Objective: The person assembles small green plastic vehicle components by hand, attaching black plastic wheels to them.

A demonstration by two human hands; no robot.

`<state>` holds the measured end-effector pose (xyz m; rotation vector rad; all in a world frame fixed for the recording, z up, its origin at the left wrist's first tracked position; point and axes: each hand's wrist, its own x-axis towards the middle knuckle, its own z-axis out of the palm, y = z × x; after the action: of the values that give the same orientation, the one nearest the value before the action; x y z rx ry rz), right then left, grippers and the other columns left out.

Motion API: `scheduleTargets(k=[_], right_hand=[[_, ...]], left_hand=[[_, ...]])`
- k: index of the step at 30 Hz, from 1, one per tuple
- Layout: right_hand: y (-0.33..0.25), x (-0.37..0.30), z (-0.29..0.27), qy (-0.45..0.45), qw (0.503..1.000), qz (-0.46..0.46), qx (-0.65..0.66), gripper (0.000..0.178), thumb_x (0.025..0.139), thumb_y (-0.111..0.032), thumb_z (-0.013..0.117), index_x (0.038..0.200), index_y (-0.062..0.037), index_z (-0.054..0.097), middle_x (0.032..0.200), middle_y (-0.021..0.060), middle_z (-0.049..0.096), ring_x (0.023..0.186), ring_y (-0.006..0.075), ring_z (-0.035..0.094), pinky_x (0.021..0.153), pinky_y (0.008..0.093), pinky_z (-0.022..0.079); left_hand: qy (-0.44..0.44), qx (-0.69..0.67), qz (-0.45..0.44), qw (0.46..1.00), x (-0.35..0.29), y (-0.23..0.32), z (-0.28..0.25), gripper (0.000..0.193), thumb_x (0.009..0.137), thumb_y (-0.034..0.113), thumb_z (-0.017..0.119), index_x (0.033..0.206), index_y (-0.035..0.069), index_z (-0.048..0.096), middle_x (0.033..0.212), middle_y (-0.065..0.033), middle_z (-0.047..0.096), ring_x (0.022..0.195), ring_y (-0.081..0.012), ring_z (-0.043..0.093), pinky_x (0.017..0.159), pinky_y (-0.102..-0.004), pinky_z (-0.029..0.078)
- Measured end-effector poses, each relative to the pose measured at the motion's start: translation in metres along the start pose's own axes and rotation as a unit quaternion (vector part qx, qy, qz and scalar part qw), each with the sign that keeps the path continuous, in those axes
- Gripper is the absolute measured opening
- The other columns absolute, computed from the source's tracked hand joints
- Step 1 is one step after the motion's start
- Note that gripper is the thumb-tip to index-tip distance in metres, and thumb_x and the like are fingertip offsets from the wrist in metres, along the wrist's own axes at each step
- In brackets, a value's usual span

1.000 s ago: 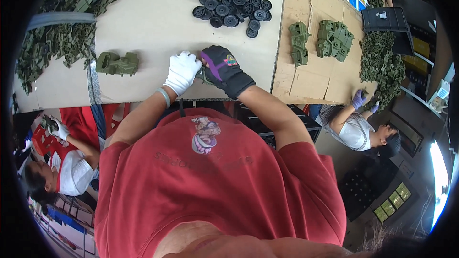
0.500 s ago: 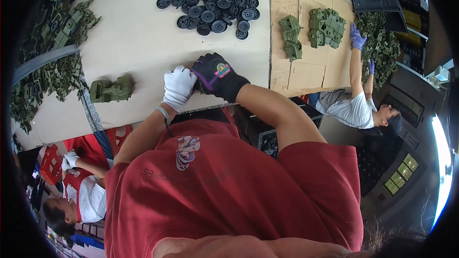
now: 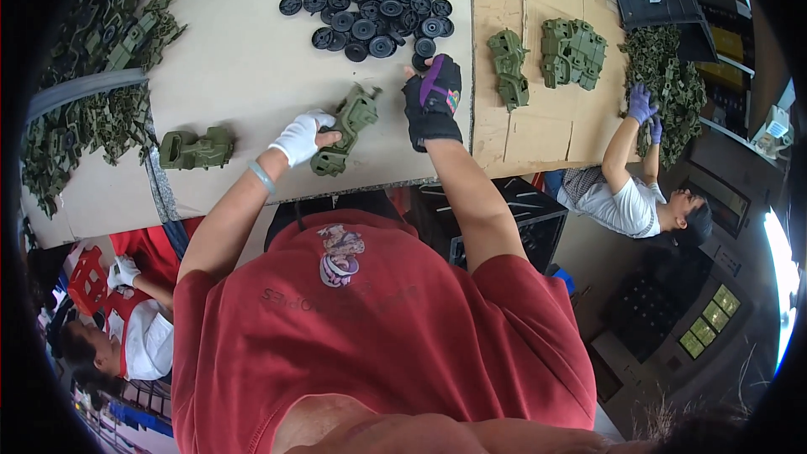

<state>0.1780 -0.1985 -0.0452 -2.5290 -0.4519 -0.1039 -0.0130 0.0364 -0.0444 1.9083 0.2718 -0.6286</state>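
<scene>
olive-green plastic vehicle body now gripped by white-gloved left hand alone; black-gloved right hand, freed, half-curled, has been shifted beside round black wheels, can't tell if anything's held.

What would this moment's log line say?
left hand: holding green toy vehicle body | right hand: beside black wheels, grip unclear

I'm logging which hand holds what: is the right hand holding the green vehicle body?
No, the left hand holds the green vehicle body; the right hand is apart from it, near the black wheels.
</scene>
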Motion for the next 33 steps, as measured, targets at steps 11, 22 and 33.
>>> scheduleTargets(k=[11,22,33], right_hand=[[0.021,-0.028,-0.038,-0.152,0.978,0.077,0.117,0.016,0.102,-0.016,0.066,0.103,0.0002,0.065,0.093,0.0230,0.069,0.085,0.0424,0.069,0.077,0.0487,0.055],[0.004,-0.034,-0.060,-0.268,0.954,-0.128,0.051,0.037,0.083,-0.017,0.081,0.115,-0.0028,0.069,0.107,0.0201,0.071,0.105,0.0435,0.066,0.092,0.0533,0.054],[-0.066,-0.023,-0.057,-0.365,0.878,-0.308,0.029,0.054,0.082,-0.021,0.085,0.132,-0.0064,0.071,0.115,0.0187,0.073,0.111,0.0415,0.067,0.097,0.0501,0.055]], left_hand=[[0.203,0.047,-0.037,0.977,-0.020,-0.011,0.052,0.094,0.082,0.053,0.088,0.151,-0.001,0.055,0.136,-0.0297,0.066,0.125,-0.0473,0.064,0.106,-0.0485,0.054],[0.182,0.176,0.005,0.967,-0.019,-0.013,0.079,0.080,0.078,0.051,0.088,0.136,0.002,0.062,0.118,-0.0240,0.068,0.107,-0.0438,0.069,0.092,-0.0514,0.059],[0.168,0.181,-0.030,0.969,-0.023,-0.001,0.077,0.077,0.078,0.048,0.089,0.135,0.001,0.064,0.122,-0.0245,0.068,0.115,-0.0451,0.068,0.099,-0.0517,0.057]])
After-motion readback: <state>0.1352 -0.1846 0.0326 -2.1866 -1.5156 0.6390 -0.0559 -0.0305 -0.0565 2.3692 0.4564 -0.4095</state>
